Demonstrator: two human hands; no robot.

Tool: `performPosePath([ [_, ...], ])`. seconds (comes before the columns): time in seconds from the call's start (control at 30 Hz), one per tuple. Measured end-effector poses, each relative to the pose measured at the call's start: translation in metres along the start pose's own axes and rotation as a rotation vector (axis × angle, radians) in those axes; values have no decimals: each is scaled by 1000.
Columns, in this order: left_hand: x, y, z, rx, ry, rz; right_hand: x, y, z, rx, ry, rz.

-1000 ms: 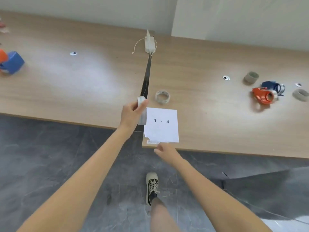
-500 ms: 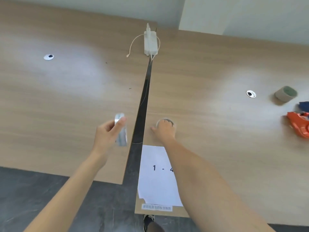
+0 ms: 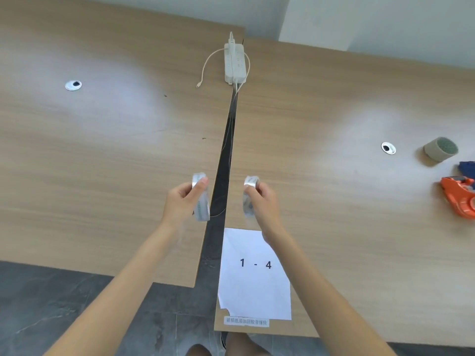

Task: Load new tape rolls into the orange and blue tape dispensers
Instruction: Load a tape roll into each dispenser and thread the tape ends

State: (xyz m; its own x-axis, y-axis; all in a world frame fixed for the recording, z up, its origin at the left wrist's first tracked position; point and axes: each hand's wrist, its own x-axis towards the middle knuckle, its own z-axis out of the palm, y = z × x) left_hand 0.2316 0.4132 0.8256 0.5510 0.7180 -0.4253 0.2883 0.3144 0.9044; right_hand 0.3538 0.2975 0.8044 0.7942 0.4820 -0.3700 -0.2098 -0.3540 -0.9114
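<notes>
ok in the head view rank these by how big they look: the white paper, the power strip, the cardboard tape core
1. white paper, largest, though nearest the camera.
2. power strip, farthest away.
3. cardboard tape core, smallest.

Two wooden tables (image 3: 102, 150) carry a power strip (image 3: 234, 63), paper sheet (image 3: 254, 283), orange dispenser (image 3: 460, 199).

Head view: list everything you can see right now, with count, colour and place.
tape rolls: 2, clear, one in each hand
orange dispenser: 1, right edge
blue dispenser: 1, behind it, mostly cut off
empty core: 1, grey-beige, far right
paper sheet: 1, white, marked 1 - 4, near edge
power strip: 1, white, far centre
cable grommets: 2, silver
tables: 2, wood
left hand, right hand: each holding a roll
</notes>
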Motion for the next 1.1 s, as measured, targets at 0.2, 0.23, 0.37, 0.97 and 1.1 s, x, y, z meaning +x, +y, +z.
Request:
performPosePath([
  [0.2, -39, 16, -23, -55, -114, -61, -83, -46, 11, 238, -130, 0],
  [0.23, -45, 15, -31, -71, -119, -63, -90, -49, 18, 256, -145, 1],
  [0.37, -59, 9, -72, -46, -84, -70, -111, -55, 52, 296, -145, 15],
  [0.97, -55, 15, -251, 2, -304, -36, -196, -50, 221, 300, 59, 29],
  [1.1, -48, 15, -266, -4, -265, -26, -188, -50, 244, 298, -16, 35],
])
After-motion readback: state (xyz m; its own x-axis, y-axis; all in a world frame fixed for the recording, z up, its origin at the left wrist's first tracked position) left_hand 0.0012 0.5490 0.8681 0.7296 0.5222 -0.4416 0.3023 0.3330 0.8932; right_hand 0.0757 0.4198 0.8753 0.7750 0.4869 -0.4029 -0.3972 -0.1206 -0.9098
